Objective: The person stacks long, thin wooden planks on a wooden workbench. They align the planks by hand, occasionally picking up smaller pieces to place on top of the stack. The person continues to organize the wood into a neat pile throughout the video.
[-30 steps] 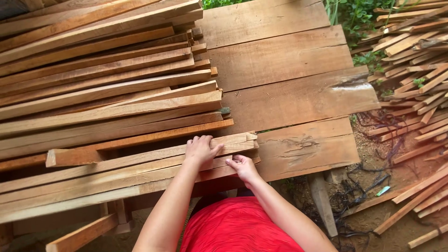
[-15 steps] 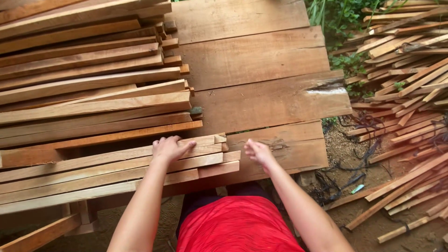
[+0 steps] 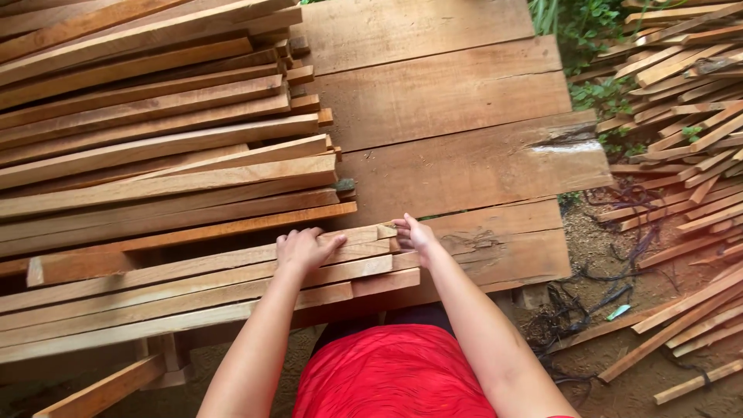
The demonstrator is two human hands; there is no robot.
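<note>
My left hand (image 3: 303,249) lies flat, fingers spread, on top of a pale wooden slat (image 3: 193,267) in the nearest row of slats. My right hand (image 3: 414,234) touches the right ends of those same slats, fingers curled against the end of the top one. The slats rest lengthwise on a workbench of wide rough planks (image 3: 464,155). Behind them lies a big stack of longer slats (image 3: 147,131) running off to the left. My red garment (image 3: 387,371) shows at the bottom.
A heap of thin wood offcuts (image 3: 681,101) lies on the ground at the right, with green plants (image 3: 588,31) behind it. Dark tangled cords (image 3: 604,271) sit on the dirt near the bench's right end. One loose slat (image 3: 101,391) leans below the bench at lower left.
My view has shifted a little. My right hand has moved from the slats' top to their right ends, while my left hand stays flat on the top slat.
</note>
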